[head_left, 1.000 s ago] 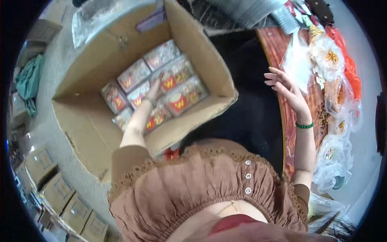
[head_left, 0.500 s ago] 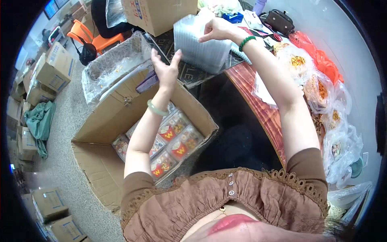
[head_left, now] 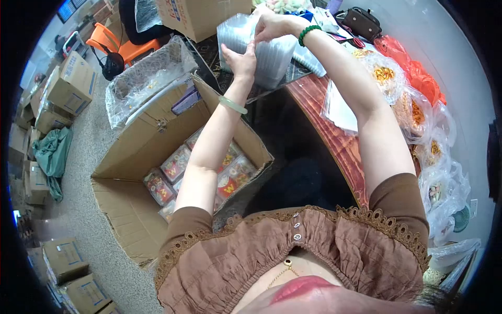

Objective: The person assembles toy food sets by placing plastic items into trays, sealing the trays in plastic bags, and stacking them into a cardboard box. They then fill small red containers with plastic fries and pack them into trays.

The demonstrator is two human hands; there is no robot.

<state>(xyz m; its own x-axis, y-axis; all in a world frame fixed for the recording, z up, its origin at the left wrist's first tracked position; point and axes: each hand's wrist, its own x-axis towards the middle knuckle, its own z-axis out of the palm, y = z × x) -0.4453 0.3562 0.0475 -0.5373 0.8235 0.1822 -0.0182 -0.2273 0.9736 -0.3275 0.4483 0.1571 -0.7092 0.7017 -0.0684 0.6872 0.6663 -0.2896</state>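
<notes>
A stack of clear plastic containers stands on the dark tabletop by a carton. My left hand, with a pale bangle at the wrist, grips the near left part of the stack between thumb and fingers. At the top of the stack, my right hand pinches the plastic, its fingertips close to my left thumb. A green bead bracelet circles that wrist. Below my left forearm is an open cardboard box holding several clear packs with red and yellow "W" prints. My forearm hides some packs.
A clear plastic-lined bin sits beyond the open box. A large carton stands behind the stack. Bags of small orange-yellow items, red bags and a dark pouch line the right side. Cartons are piled at left.
My left hand has moved right and up from above the box's edge onto the stack. My right hand has shifted slightly left and up, meeting it there.
</notes>
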